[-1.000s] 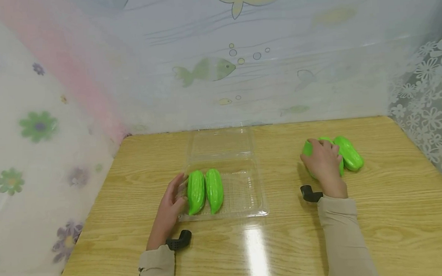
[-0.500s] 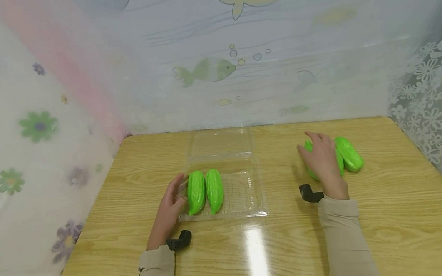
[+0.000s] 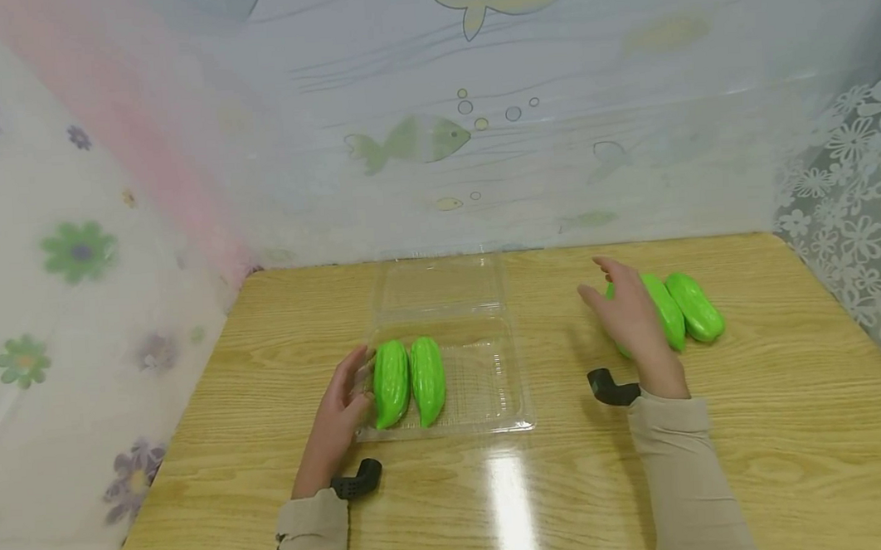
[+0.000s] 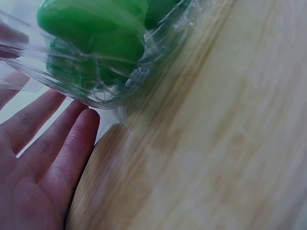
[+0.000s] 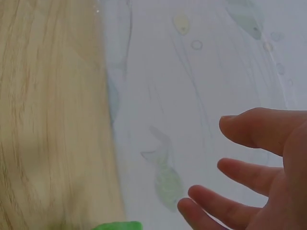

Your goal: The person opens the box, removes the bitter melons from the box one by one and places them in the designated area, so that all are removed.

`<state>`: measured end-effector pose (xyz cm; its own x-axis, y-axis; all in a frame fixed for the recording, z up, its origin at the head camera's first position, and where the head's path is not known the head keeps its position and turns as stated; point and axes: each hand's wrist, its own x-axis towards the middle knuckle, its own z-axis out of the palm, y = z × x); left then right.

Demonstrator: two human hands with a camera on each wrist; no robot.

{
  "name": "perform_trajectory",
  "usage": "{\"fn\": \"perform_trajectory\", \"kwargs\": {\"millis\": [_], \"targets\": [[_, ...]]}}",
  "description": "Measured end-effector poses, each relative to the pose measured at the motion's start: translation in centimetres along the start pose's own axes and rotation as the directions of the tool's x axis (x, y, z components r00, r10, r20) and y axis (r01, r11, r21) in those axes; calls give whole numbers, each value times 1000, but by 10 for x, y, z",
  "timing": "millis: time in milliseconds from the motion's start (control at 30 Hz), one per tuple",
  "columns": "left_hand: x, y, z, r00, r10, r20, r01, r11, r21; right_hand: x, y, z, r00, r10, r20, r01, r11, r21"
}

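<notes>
My left hand (image 3: 338,409) rests at the left side of an open clear plastic clamshell box (image 3: 483,381). Its fingers look straight in the left wrist view and touch the box's outer edge. Inside lie two bright green ridged gourds that look like bitter melons, a left one (image 3: 391,383) and a second one (image 3: 428,379) beside it. My right hand (image 3: 632,319) hovers over the right-hand group with fingers apart, holding nothing. It partly covers the nearest gourd (image 3: 624,351); a middle gourd (image 3: 663,313) and a far-right gourd (image 3: 695,307) show beyond it.
The box's clear lid (image 3: 441,283) lies folded back toward the wall sheet printed with fish (image 3: 433,138). Everything stands on a wood-grain table (image 3: 563,468). Black wrist cameras (image 3: 357,480) sit on both wrists, jutting inward.
My right hand has come off the right-hand gourds, its fingers spreading, and has shifted left, uncovering the middle gourd. The left hand and the box have stayed still.
</notes>
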<state>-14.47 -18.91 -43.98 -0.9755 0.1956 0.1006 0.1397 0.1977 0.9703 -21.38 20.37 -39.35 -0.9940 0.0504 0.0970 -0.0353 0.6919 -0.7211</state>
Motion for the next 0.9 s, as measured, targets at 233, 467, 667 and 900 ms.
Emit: {"fn": "perform_trajectory", "kwargs": {"millis": [233,467,667,900], "targets": [[2,-9,-1,1000,-2,-9,2,1000,-21,-1,-5,4,999,-19,26,18,999,37],[5,-24,-4,1000,-1,-24,0,1000,-19,-1,-13,9,997,-54,54,49,995,86],[6,-29,-3,999,9,-42,-8,1000,5,-2,-20,13,994,-75,79,64,989,134],[5,-28,-3,999,3,-37,-3,1000,9,-4,-30,21,988,-109,106,92,983,156]]}}
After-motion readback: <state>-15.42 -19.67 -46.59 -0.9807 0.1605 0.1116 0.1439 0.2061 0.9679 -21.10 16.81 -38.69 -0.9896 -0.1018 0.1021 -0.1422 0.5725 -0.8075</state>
